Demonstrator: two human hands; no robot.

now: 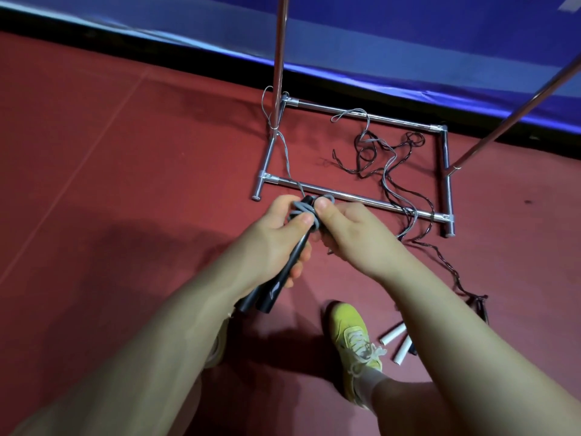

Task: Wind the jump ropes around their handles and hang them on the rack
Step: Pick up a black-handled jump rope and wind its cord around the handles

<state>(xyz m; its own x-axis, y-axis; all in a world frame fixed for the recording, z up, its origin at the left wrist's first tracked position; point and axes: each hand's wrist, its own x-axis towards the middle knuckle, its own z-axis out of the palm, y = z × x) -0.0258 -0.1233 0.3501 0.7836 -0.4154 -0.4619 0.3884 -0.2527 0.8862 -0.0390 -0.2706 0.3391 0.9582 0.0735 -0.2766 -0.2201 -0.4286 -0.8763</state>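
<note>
Open red floor (110,184) far left, wide lane | rack base (355,196) dead ahead, loose ropes (386,158) tangled inside | uprights (279,42) block rear | white handles (397,339) nr right shoe (355,341)

We see a red floor (125,152), a blue barrier (377,42) along its far edge, and our yellow shoe (352,335).

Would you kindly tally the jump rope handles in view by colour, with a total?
Black handles: 2, held together in the left hand, grey cord wound round their tops
White handles: 2, lying on the red floor beside the yellow shoe
Total: 4
</note>
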